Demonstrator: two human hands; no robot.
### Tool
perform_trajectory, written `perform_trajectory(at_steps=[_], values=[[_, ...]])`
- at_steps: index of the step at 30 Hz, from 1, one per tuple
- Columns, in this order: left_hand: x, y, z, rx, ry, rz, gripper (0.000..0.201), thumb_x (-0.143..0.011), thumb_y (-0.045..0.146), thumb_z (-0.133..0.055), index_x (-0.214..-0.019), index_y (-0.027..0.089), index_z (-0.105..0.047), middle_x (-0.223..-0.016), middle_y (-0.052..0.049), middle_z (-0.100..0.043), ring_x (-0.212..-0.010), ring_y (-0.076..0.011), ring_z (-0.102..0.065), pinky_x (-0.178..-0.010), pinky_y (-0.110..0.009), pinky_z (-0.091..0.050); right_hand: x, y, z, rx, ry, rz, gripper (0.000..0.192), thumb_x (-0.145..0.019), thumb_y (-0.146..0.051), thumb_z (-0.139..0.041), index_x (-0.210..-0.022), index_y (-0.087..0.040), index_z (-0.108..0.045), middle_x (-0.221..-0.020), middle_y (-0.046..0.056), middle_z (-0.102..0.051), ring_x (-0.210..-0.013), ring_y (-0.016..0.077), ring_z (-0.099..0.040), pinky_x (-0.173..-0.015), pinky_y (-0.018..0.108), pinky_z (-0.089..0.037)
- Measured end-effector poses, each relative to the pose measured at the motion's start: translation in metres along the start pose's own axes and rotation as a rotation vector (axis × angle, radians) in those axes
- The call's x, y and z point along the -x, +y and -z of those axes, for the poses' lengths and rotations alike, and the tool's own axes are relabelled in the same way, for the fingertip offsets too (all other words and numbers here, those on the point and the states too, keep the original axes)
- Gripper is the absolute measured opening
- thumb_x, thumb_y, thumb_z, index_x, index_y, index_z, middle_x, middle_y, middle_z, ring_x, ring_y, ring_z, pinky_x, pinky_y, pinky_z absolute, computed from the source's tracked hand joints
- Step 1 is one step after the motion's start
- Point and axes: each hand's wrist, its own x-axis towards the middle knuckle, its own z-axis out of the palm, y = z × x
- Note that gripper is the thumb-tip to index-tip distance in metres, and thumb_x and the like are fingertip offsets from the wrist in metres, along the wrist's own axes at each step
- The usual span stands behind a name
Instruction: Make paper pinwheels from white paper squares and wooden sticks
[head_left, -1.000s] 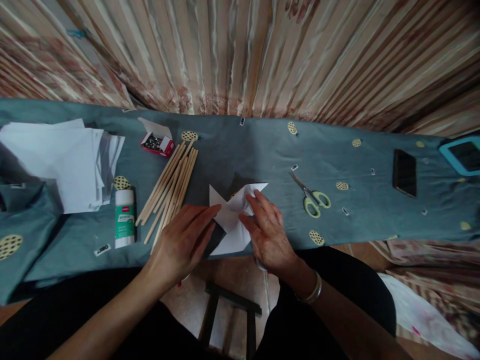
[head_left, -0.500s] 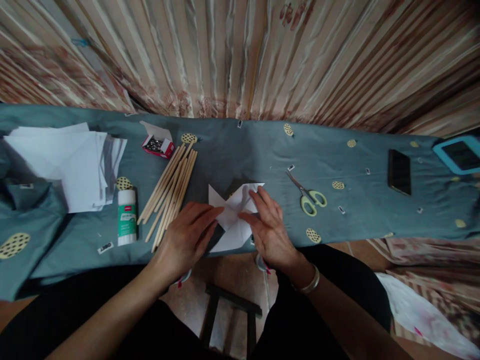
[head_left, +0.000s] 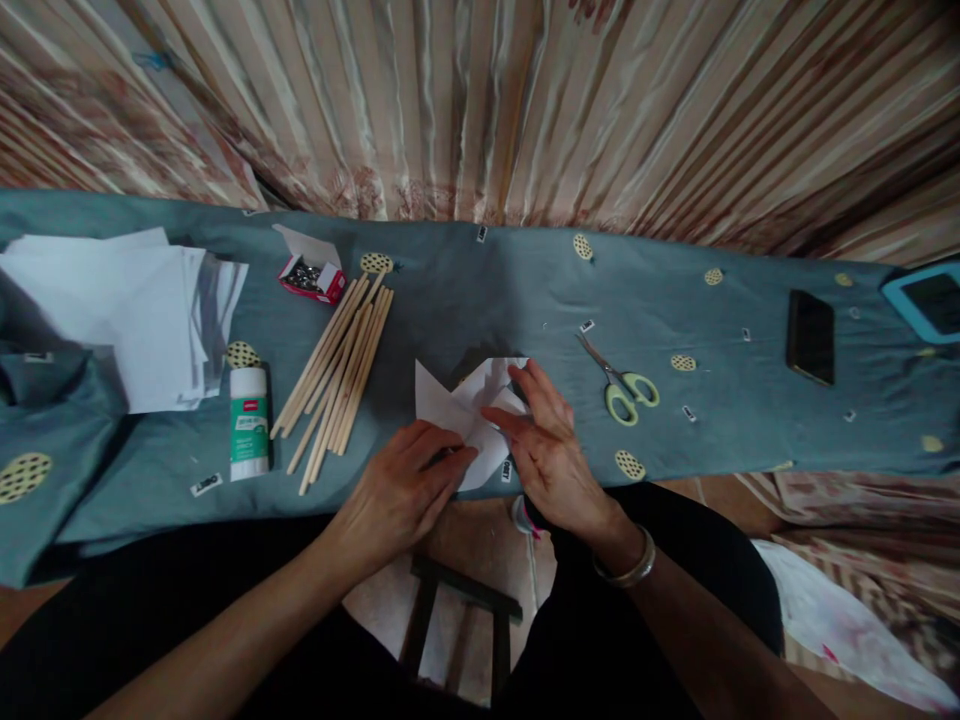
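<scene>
A white folded paper (head_left: 454, 405) with pointed flaps lies on the blue-grey cloth (head_left: 480, 290) near its front edge. My left hand (head_left: 401, 495) presses on the paper's lower left part, fingers bent over it. My right hand (head_left: 551, 450) rests on the paper's right side, its fingers pinching a flap toward the middle. A metal bangle sits on my right wrist. Much of the paper's lower half is hidden under my hands.
A bundle of wooden sticks (head_left: 337, 375) and a glue stick (head_left: 248, 423) lie to the left, with a red box of pins (head_left: 311, 278) and a stack of white sheets (head_left: 127, 310). Green-handled scissors (head_left: 622, 380), a dark phone (head_left: 810, 337) and a blue-framed device (head_left: 926, 300) lie right. A curtain hangs behind.
My left hand slid down and right, curling onto the paper's lower edge. My right hand's fingers shifted inward over the flap, and the paper looks more folded in.
</scene>
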Motion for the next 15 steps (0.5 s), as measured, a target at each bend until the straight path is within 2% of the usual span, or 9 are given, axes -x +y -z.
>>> perform_trajectory(at_steps=[5, 11, 15], values=[[0.000, 0.001, 0.001, 0.012, 0.002, 0.011, 0.022, -0.092, 0.011, -0.051, -0.108, 0.013, -0.064, -0.096, -0.009, -0.065, -0.087, -0.0195, -0.057, -0.074, -0.034, -0.055, 0.000, -0.001, -0.004, 0.121, -0.024, 0.064, 0.036, -0.095, -0.014, -0.040, -0.122, -0.020, -0.063, -0.157, 0.012, -0.029, -0.149, 0.0331, -0.015, -0.110, 0.058, -0.031], [0.002, 0.001, 0.002, 0.024, 0.002, 0.019, 0.020, -0.091, 0.010, -0.052, -0.107, 0.013, -0.064, -0.097, -0.009, -0.066, -0.088, -0.0199, -0.058, -0.076, -0.034, -0.054, 0.002, -0.002, -0.016, 0.214, -0.011, 0.099, 0.035, -0.095, -0.013, -0.039, -0.122, -0.018, -0.061, -0.153, 0.015, -0.036, -0.149, 0.0314, -0.015, -0.108, 0.055, -0.033], [0.005, -0.001, 0.003, 0.031, 0.006, 0.023, 0.021, -0.091, 0.010, -0.052, -0.108, 0.011, -0.063, -0.098, -0.010, -0.065, -0.088, -0.0203, -0.058, -0.077, -0.034, -0.053, 0.004, -0.002, -0.018, 0.199, -0.012, 0.096, 0.036, -0.095, -0.013, -0.038, -0.124, -0.018, -0.059, -0.153, 0.014, -0.037, -0.149, 0.0296, -0.014, -0.110, 0.056, -0.031]])
